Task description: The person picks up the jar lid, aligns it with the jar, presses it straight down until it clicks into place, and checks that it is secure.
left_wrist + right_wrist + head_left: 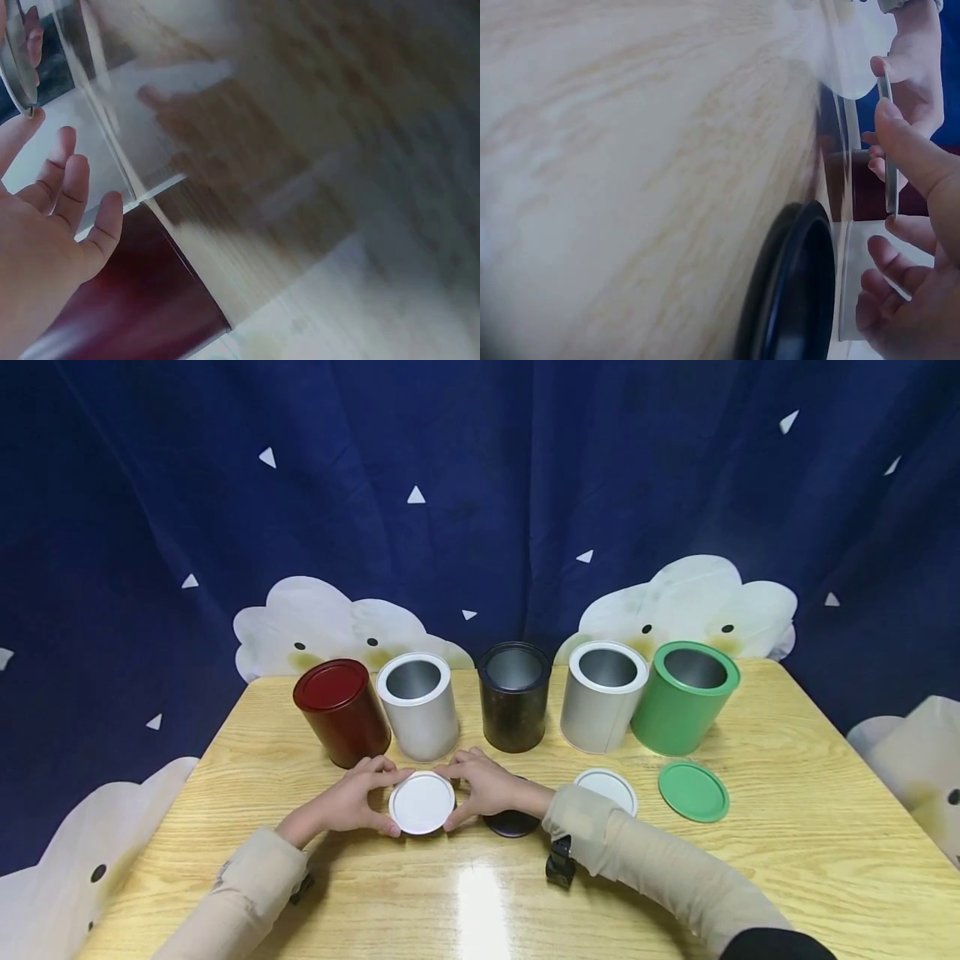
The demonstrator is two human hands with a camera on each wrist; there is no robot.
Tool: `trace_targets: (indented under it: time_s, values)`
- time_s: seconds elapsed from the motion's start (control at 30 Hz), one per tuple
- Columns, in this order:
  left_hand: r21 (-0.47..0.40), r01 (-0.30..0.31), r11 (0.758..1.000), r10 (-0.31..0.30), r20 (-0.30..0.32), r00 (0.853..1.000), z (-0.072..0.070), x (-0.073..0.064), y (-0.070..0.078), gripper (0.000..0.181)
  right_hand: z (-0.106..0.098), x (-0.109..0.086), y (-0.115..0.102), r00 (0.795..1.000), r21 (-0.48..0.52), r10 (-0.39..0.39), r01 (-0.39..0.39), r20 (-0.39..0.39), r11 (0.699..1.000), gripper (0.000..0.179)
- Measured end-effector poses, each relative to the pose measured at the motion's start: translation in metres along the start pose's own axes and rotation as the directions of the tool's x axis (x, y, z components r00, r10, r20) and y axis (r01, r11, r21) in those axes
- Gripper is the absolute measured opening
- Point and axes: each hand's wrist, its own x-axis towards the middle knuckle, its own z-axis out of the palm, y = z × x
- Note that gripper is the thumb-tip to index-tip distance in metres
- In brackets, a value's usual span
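Both hands hold one round white lid [422,803] by opposite edges, in front of a white can [429,727] with its top uncovered. At the lid's left edge, the thumb and finger of my left hand [347,799] pinch the rim. My right hand [486,787] grips the other side between thumb and forefinger. Seen edge-on in the right wrist view, the lid [891,172] is raised off the tabletop, its other fingers loosely bent. A dark red can [347,718] with a red lid on stands behind the left hand. A black lid [802,300] lies under the right wrist.
Further right along the back stand a black can [514,718], another white can [598,714] and a green can [675,714], all uncovered. A second white lid [609,789], partly behind the right sleeve, and a green lid [693,792] lie on the wooden table [795,835].
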Motion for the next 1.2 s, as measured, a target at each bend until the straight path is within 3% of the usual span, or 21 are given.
trace_targets:
  time_s: [0.2, 0.53, 0.87, 1.2]
  values:
    - [-0.050, -0.028, 0.998, 0.026, -0.040, 0.999, -0.003, -0.001, 0.003, 0.079, -0.003, -0.001, 0.001, 0.998, 0.038, -0.053, 0.054, -0.037, 0.998, 0.074]
    - [-0.144, -0.041, 0.989, 0.031, -0.073, 0.997, -0.008, -0.002, 0.008, 0.079, -0.012, -0.004, -0.001, 0.995, 0.114, -0.077, 0.083, -0.057, 0.990, 0.075]
    - [-0.194, -0.082, 0.978, 0.054, -0.143, 0.988, -0.018, -0.002, 0.022, 0.076, -0.025, -0.007, -0.001, 0.978, 0.243, -0.157, 0.187, -0.137, 0.952, 0.073]
    - [-0.193, -0.132, 0.972, 0.091, -0.211, 0.973, -0.023, 0.000, 0.031, 0.077, -0.037, -0.009, -0.004, 0.982, 0.368, -0.158, 0.187, -0.107, 0.911, 0.072]
